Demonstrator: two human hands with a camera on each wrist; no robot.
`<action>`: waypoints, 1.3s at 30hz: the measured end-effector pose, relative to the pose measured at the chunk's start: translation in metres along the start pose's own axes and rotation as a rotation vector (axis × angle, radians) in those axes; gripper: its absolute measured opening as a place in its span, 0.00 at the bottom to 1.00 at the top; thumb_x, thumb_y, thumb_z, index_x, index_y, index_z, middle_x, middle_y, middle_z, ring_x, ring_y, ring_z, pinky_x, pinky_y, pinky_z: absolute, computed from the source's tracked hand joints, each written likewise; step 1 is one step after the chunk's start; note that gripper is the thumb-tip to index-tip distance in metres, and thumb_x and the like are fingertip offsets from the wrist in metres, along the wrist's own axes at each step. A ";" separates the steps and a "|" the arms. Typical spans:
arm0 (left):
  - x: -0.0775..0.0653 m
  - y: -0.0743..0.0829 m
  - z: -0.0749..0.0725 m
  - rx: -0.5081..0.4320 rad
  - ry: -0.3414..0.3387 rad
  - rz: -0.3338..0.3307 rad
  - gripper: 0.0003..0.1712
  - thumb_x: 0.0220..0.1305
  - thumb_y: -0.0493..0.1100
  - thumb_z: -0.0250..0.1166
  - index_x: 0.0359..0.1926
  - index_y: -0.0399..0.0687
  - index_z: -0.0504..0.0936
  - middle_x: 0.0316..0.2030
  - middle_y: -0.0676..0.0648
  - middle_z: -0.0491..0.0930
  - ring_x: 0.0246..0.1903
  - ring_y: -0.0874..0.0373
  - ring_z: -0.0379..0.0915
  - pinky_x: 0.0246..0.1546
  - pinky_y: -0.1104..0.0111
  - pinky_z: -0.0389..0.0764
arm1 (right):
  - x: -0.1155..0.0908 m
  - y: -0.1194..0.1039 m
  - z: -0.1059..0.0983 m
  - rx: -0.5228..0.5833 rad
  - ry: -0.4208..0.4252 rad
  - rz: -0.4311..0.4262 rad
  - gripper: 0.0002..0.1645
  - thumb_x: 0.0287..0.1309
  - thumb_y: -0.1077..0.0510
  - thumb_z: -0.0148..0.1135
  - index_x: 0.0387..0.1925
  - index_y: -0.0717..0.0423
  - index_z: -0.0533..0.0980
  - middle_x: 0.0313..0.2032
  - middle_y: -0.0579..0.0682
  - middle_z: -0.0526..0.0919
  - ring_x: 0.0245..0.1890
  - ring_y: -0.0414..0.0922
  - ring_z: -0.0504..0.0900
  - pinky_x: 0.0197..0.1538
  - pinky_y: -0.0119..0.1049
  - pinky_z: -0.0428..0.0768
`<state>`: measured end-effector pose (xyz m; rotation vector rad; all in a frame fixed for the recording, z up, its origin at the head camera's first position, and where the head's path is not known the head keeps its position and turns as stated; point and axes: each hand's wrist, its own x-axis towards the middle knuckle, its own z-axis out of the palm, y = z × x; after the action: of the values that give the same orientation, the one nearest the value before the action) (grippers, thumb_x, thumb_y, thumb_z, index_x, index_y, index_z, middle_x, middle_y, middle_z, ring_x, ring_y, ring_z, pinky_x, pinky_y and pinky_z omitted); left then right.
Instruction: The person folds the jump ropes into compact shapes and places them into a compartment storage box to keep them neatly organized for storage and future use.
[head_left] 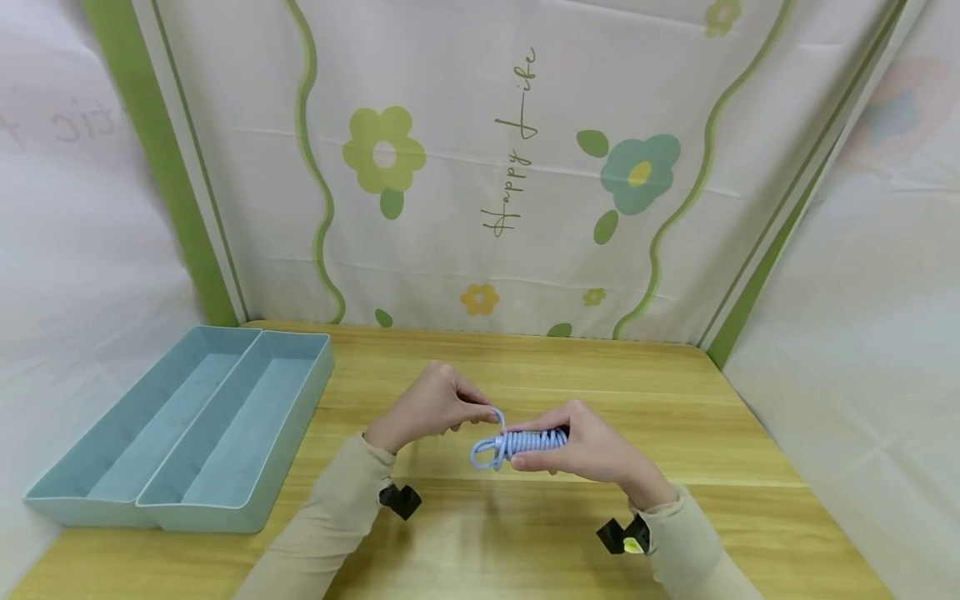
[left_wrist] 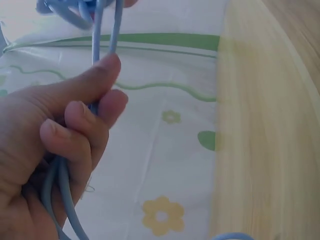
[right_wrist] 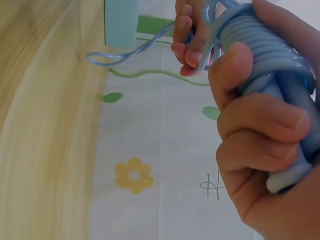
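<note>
A light blue jump rope (head_left: pixel 532 442) is wound in tight turns, with loose loops standing out at its left end. My right hand (head_left: pixel 592 446) grips the wound bundle above the table, thumb on the near side. In the right wrist view a handle (right_wrist: pixel 290 175) with a flared end sticks out below the turns, beside curled fingers. My left hand (head_left: pixel 431 404) pinches the cord just left of the bundle. Two cord strands (left_wrist: pixel 96 37) run through that pinch in the left wrist view and on past the palm. Beyond the left hand, a doubled loop (right_wrist: pixel 107 60) trails in the right wrist view.
Two long pale blue trays (head_left: pixel 258 492) stand side by side at the left of the wooden table (head_left: pixel 480 550). A white cloth (head_left: pixel 450 242) printed with flowers hangs behind the table, and white cloth (head_left: pixel 862 400) hangs at both sides.
</note>
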<state>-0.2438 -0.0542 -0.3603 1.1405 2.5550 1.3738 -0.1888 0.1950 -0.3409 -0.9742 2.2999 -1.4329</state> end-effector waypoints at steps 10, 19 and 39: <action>-0.002 0.014 0.005 0.151 0.080 -0.047 0.06 0.58 0.45 0.74 0.26 0.50 0.91 0.17 0.63 0.80 0.10 0.64 0.70 0.12 0.71 0.73 | 0.006 0.012 0.010 -0.328 0.174 0.081 0.22 0.50 0.41 0.76 0.43 0.48 0.87 0.31 0.38 0.86 0.24 0.37 0.83 0.25 0.35 0.81; -0.002 0.034 0.019 0.277 0.158 0.079 0.05 0.61 0.40 0.72 0.30 0.44 0.90 0.23 0.52 0.84 0.16 0.72 0.73 0.17 0.78 0.74 | 0.006 0.013 0.017 -0.434 0.364 0.197 0.27 0.45 0.34 0.75 0.41 0.46 0.88 0.30 0.40 0.85 0.22 0.37 0.79 0.23 0.34 0.78; -0.002 0.051 0.050 0.271 0.498 0.471 0.12 0.60 0.29 0.70 0.46 0.30 0.85 0.36 0.41 0.84 0.24 0.61 0.77 0.27 0.82 0.74 | 0.008 0.011 0.012 -0.059 0.521 0.164 0.23 0.63 0.43 0.66 0.52 0.52 0.82 0.24 0.52 0.80 0.20 0.50 0.77 0.19 0.35 0.74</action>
<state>-0.1955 -0.0026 -0.3543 1.7278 3.0184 1.6061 -0.1928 0.1848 -0.3555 -0.4390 2.7137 -1.7095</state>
